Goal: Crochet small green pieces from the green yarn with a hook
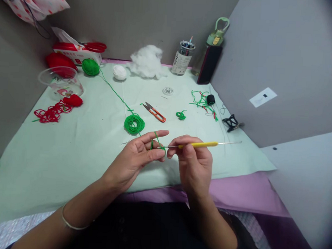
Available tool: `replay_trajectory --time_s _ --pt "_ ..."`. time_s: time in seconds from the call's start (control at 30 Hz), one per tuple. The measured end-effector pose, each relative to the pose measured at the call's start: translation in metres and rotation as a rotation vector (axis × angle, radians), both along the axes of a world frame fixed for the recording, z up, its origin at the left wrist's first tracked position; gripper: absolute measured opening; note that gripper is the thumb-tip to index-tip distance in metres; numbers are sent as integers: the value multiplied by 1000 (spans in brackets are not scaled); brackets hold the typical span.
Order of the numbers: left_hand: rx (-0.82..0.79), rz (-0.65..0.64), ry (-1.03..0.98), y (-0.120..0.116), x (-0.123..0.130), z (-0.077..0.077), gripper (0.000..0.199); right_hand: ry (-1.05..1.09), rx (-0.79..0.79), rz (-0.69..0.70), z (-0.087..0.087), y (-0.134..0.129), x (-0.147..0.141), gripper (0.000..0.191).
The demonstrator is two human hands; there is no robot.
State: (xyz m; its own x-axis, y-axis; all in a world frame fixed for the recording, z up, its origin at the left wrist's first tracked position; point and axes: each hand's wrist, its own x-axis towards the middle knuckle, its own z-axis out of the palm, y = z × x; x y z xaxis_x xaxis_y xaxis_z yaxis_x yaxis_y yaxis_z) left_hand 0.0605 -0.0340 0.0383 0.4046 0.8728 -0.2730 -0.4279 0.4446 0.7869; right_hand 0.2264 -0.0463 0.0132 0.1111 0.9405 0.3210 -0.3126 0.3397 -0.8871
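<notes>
My left hand [138, 152] pinches green yarn [157, 139] between thumb and middle finger, with the strand looped over its stretched index finger. In my right hand [194, 163] is a crochet hook [199, 145] with a yellow grip and a metal tip at each end. Its left tip meets the yarn at my left fingertips; the other tip points right. Just beyond my left hand lies a wound coil of green yarn [134, 124], from which a strand runs back to a green yarn ball [90, 67].
Orange-handled thread snips [154, 112] lie mid-table, near a small green yarn piece [180, 115]. Yarn scraps [202, 100] and a black clip [232, 123] are at right. White stuffing [148, 61], a pen jar [183, 58] and a phone [210, 64] line the back. Red yarn [51, 111] sits left.
</notes>
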Motion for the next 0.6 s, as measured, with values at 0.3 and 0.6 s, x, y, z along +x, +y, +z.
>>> replay_trajectory --time_s 0.3,0.6 --pt "-32 -71 -97 -1 0 -4 33 166 -199 90 4 7 9 18" --pt "179 167 104 -7 10 -10 32 -353 218 -123 2 -7 -1 23"
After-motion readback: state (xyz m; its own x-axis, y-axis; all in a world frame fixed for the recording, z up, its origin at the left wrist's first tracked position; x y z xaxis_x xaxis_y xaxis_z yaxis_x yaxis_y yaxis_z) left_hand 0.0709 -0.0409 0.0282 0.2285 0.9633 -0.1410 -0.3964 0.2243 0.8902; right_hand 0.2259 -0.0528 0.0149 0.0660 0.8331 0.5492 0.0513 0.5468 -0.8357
